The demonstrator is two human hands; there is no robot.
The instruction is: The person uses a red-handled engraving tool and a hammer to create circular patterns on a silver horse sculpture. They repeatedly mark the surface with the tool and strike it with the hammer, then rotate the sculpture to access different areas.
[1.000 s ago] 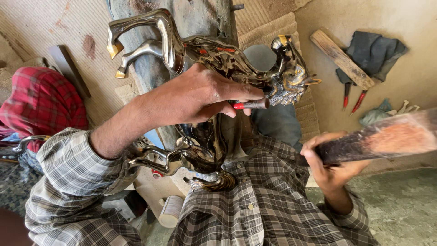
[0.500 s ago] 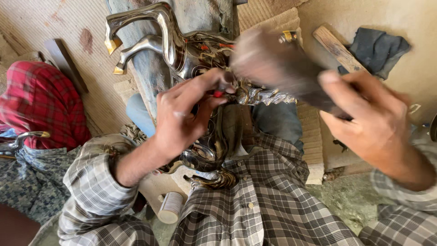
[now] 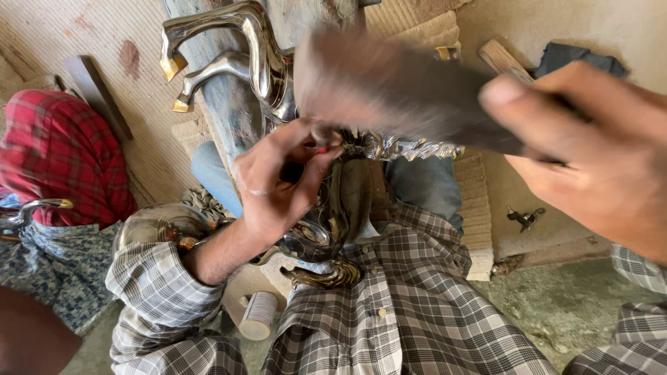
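- Head view, now: left hand (image 3: 278, 184) pinches a small red-tipped tool (image 3: 321, 148) between thumb and fingers (image 3: 316, 167), tip set against the ornate mane of the shiny silver metal horse figurine (image 3: 264, 69) lying across the lap, forelegs pointing far-left.
- Right hand (image 3: 590, 153) is closed around the handle of a dark, motion-blurred striking tool (image 3: 389, 97) whose head sits just above the red-tipped tool.
- Grips: left fingers nearly shut on the tool shaft; right fingers wrapped fully, thumb on top.
- Judgement, step in hand: striking the small tool to work the figurine's relief. To do it well, keep the tool upright on the mark, pinch low so fingertips stay out from under the blow, brace the figurine against the checked-shirt torso (image 3: 417, 305), and use short, light strokes.
- Risk: the blur suggests a fast swing; a glancing hit could skid over the polished metal.
- Surroundings: red plaid cloth (image 3: 55, 153) at left, small white spool (image 3: 258, 316) near, on the floor.
- Versus half a second ago: striker's head has swung left and nearer the camera, now covering the figurine's head; right hand looms larger. Left hand pinch and figurine position unchanged.
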